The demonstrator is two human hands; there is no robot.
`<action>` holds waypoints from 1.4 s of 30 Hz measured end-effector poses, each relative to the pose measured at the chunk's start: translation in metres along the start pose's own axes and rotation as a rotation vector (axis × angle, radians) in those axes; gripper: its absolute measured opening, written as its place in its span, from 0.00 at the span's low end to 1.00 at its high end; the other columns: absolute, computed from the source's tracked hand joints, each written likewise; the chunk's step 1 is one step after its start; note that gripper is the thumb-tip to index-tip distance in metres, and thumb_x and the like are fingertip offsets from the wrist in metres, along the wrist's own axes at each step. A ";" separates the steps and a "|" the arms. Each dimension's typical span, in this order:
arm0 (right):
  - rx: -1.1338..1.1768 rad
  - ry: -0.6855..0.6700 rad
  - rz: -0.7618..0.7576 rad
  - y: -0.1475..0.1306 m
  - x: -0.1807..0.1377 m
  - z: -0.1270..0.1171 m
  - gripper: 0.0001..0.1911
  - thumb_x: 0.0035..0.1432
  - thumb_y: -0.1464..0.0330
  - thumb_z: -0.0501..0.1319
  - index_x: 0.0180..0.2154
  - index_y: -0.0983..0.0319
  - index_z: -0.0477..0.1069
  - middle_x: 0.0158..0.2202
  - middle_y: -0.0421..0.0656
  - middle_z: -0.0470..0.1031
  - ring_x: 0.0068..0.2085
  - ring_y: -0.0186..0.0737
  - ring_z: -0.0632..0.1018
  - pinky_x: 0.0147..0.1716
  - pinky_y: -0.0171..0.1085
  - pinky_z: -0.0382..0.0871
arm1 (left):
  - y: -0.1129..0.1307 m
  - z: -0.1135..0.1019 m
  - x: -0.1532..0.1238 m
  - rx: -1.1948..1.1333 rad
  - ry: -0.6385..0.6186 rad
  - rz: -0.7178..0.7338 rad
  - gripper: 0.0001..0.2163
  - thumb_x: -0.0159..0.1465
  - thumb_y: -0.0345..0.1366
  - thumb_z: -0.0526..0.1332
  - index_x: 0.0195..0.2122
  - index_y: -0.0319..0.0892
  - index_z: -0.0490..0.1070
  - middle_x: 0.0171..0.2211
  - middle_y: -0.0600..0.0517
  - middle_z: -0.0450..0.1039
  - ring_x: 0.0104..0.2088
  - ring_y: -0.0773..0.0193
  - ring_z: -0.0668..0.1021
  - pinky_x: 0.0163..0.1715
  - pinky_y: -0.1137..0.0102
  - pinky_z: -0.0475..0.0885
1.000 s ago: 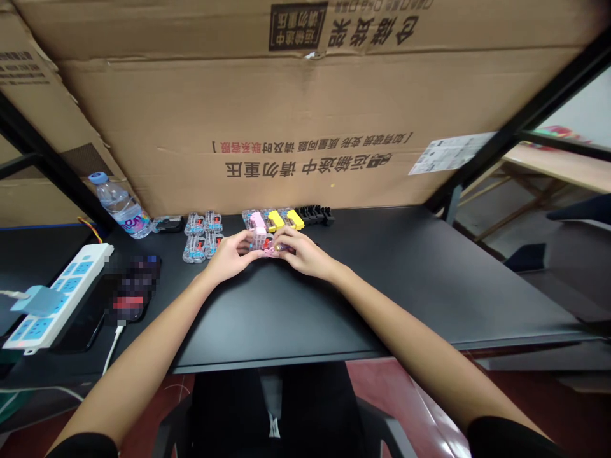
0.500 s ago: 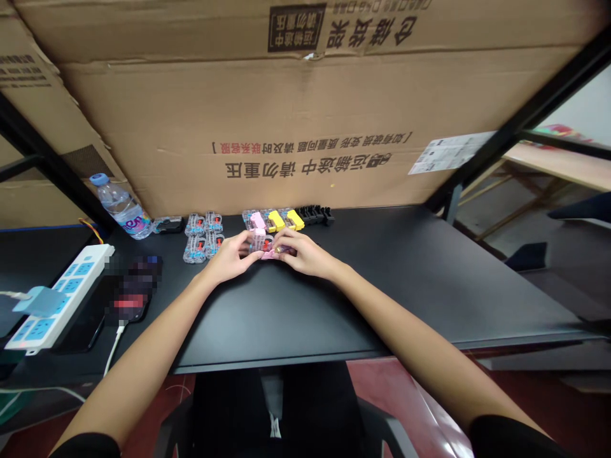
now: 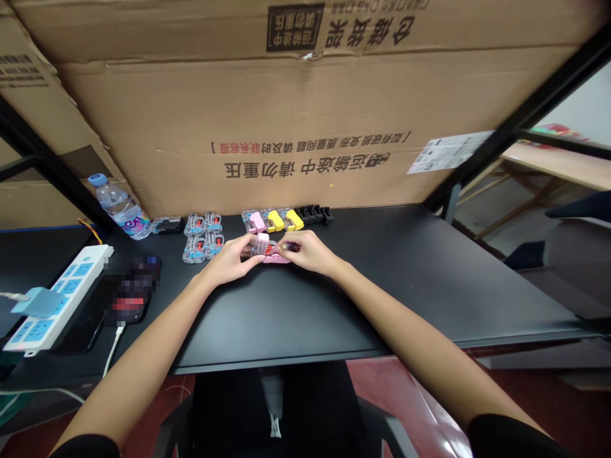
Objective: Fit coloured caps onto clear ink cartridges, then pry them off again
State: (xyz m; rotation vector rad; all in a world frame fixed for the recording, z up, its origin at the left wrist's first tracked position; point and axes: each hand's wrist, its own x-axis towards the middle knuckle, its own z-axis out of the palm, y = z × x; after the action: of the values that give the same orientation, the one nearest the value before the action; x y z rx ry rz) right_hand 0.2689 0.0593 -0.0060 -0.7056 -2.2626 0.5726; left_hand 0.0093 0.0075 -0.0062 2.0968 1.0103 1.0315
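My left hand [image 3: 232, 257] pinches a small clear plastic block [image 3: 263, 245] with a red part inside, held just above the black table [image 3: 382, 280]. My right hand [image 3: 308, 251] has its fingers closed on a tiny piece at the block's right side; I cannot make out what it is. A pink piece [image 3: 277, 258] lies on the table under the hands. Behind them stand one pink block [image 3: 258, 221] and two yellow blocks [image 3: 281, 220] in a row, with black blocks [image 3: 314, 214] to their right. Several clear blocks [image 3: 203, 238] sit to the left.
A water bottle [image 3: 119, 207] stands at the back left. A white and blue power strip [image 3: 52, 296] and a phone on a cable [image 3: 95, 318] lie on the left. A big cardboard box [image 3: 296, 114] walls off the back. Black frame bars rise on both sides.
My right hand has drawn slightly to the right, so the clear block and the pink piece under it show more. My left hand has hardly moved.
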 end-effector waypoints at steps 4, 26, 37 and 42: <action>-0.025 0.026 0.002 -0.003 0.000 0.001 0.07 0.65 0.67 0.65 0.34 0.61 0.79 0.32 0.44 0.83 0.31 0.40 0.79 0.36 0.39 0.70 | -0.001 0.000 0.000 0.014 0.009 0.012 0.14 0.71 0.41 0.68 0.53 0.42 0.73 0.50 0.44 0.84 0.47 0.52 0.88 0.52 0.55 0.86; -0.070 0.009 -0.055 0.005 0.000 -0.002 0.11 0.64 0.77 0.59 0.41 0.59 0.77 0.40 0.46 0.84 0.39 0.45 0.81 0.43 0.43 0.74 | 0.000 0.000 0.000 0.097 0.101 0.030 0.16 0.71 0.43 0.66 0.56 0.43 0.70 0.49 0.44 0.84 0.46 0.54 0.86 0.47 0.59 0.83; -0.187 0.181 0.117 0.038 -0.002 -0.028 0.08 0.63 0.71 0.61 0.38 0.60 0.79 0.36 0.46 0.83 0.35 0.45 0.78 0.38 0.41 0.70 | -0.001 -0.010 0.004 0.058 0.240 -0.035 0.18 0.70 0.42 0.65 0.59 0.44 0.67 0.50 0.45 0.85 0.43 0.57 0.85 0.41 0.63 0.80; -0.460 0.389 0.400 0.053 -0.008 -0.060 0.07 0.60 0.64 0.64 0.34 0.60 0.79 0.36 0.49 0.84 0.37 0.49 0.79 0.37 0.40 0.68 | -0.002 -0.010 0.002 0.176 0.238 -0.082 0.23 0.68 0.41 0.67 0.63 0.47 0.66 0.45 0.50 0.86 0.34 0.61 0.82 0.39 0.64 0.77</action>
State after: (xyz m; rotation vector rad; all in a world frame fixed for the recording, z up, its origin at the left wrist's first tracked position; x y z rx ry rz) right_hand 0.3343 0.1067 0.0000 -1.3867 -1.9015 0.0656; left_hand 0.0012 0.0117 -0.0013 2.0839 1.3364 1.2099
